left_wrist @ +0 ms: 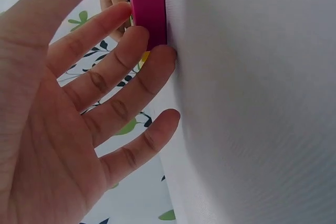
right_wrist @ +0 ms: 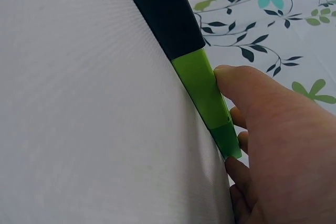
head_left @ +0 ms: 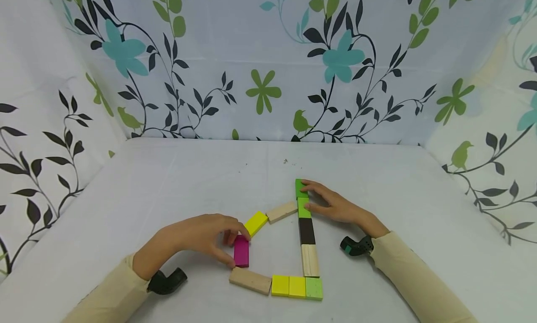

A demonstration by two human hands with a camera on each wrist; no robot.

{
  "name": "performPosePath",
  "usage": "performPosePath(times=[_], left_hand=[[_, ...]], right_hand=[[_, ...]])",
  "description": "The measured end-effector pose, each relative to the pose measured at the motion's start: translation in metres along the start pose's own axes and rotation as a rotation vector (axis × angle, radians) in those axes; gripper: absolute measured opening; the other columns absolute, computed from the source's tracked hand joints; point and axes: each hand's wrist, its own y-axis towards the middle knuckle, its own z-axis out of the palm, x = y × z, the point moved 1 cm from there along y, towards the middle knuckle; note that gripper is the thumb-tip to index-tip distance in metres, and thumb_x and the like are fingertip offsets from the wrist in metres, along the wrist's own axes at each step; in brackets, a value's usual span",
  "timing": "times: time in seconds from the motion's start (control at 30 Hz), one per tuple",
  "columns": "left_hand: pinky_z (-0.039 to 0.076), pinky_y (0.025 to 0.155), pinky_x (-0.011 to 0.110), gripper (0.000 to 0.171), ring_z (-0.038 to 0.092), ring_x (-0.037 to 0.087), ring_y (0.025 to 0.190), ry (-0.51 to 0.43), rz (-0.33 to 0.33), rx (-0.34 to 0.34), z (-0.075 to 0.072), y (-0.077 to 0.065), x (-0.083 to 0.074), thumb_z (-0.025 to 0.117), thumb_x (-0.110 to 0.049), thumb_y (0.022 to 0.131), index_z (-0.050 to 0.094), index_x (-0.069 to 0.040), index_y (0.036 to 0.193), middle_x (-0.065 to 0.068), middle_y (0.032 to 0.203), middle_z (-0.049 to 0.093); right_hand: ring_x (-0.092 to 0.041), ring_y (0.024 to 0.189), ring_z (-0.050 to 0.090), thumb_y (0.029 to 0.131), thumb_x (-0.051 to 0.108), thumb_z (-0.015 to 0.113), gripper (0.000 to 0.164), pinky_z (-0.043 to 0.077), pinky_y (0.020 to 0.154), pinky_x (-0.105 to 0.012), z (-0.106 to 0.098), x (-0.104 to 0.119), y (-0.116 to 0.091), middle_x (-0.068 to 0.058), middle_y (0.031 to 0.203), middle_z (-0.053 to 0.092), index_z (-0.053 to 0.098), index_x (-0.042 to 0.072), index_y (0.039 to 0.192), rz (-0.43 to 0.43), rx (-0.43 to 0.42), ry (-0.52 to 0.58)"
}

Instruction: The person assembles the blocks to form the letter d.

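Observation:
My left hand pinches a magenta wooden block lengthwise, thumb at its near end and fingertips at its far end. In the left wrist view the fingertips meet the end of that magenta block, and the little finger stands apart. My right hand lies beside the far end of a straight row. Its thumb touches the side of a light green block, while its fingers reach a darker green block beyond. Below these in the row are a dark brown block and a plain wood block.
A yellow block and a plain wood block slant toward the row. Along the near side lie another plain wood block, two yellow blocks and a pale green block. A white cloth covers the table, with patterned curtains around.

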Motion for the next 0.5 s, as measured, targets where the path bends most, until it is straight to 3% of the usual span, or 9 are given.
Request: performPosePath(times=[0.5], left_hand=[[0.046, 0.077, 0.023, 0.05, 0.052, 0.004, 0.085, -0.011, -0.006, 0.014, 0.0007, 0.0019, -0.0012, 0.082, -0.039, 0.077, 0.063, -0.019, 0.119, -0.012, 0.085, 0.055]], right_hand=[[-0.033, 0.146, 0.023, 0.096, 0.024, 0.063, 0.043, 0.02, 0.115, -0.056, -0.0011, 0.0005, -0.0034, -0.009, 0.157, 0.03, 0.049, 0.013, 0.136, 0.007, -0.008, 0.0]])
